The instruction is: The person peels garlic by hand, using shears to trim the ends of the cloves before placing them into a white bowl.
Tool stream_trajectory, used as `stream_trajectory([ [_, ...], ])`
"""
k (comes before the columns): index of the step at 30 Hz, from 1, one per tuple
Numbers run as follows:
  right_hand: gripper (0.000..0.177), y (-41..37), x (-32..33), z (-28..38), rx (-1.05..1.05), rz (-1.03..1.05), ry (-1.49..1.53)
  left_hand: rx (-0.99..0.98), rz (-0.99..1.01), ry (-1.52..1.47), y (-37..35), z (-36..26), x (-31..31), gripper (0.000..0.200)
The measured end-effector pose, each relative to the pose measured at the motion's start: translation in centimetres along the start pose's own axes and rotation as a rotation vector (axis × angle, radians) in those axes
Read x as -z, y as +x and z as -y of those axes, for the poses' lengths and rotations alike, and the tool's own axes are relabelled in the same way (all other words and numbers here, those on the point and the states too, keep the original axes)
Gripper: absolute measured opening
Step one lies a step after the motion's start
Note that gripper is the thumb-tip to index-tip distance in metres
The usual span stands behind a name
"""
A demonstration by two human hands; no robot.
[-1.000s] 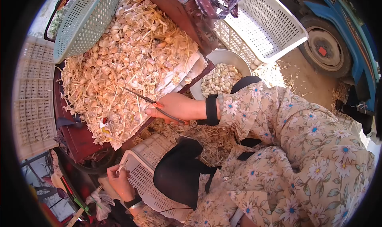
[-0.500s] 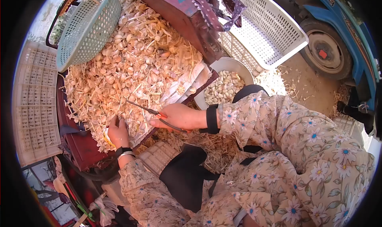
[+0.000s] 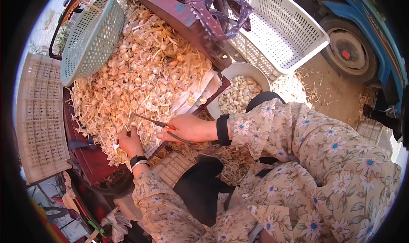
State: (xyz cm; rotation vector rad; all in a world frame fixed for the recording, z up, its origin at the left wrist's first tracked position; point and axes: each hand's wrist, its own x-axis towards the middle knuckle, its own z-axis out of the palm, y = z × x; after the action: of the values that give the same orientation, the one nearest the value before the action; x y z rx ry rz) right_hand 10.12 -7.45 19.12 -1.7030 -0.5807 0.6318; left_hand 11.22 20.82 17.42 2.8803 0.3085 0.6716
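Note:
My right hand [image 3: 189, 128] is closed around the handles of a pair of scissors [image 3: 148, 118] with dark blades and red-and-black grips. Its blades point left over a heap of garlic [image 3: 136, 68], loose cloves and bulbs mixed with dry skins and stalks. At the near edge of that heap, my left hand [image 3: 131, 145] has its fingers bent together just below the scissor tips. Whatever is between those fingertips is too small to make out. A metal basin [image 3: 265, 75] of pale garlic cloves [image 3: 239, 92] stands beyond my right wrist.
A green perforated basket [image 3: 91, 38] leans on the heap's far left. White plastic crates stand at the left [image 3: 42, 119] and upper right [image 3: 294, 34]. A dark red frame [image 3: 183, 19] borders the heap. A blue vehicle's wheel [image 3: 347, 51] is at right; straw covers the ground.
My left hand's fingers have drawn in closer together near the scissor tips. The scissors and right hand have shifted slightly left in view, and the whole view has moved a little.

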Motion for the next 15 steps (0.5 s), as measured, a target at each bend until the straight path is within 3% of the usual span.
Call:
stream_trajectory([
  [3,0.059,0.1,-0.2,-0.2,0.010,-0.004,0.006,0.219,0.133,-0.206,-0.6,-3.5,3.1,0.018],
  [7,0.055,0.2,-0.3,0.1,0.043,-0.015,0.036,0.429,0.084,-0.621,-1.6,-3.4,3.7,0.013],
  [10,0.046,0.9,-1.1,-0.5,0.091,-0.083,0.227,0.407,0.099,-0.772,-3.6,-7.8,6.0,0.009],
  [14,0.040,1.0,-1.7,-0.7,0.266,-0.215,0.448,0.261,0.351,-0.804,-8.0,-11.3,5.9,0.009],
  [15,0.032,0.3,-1.2,-0.4,0.265,-0.214,0.326,0.289,0.371,-0.868,-8.7,-11.9,5.7,0.009],
])
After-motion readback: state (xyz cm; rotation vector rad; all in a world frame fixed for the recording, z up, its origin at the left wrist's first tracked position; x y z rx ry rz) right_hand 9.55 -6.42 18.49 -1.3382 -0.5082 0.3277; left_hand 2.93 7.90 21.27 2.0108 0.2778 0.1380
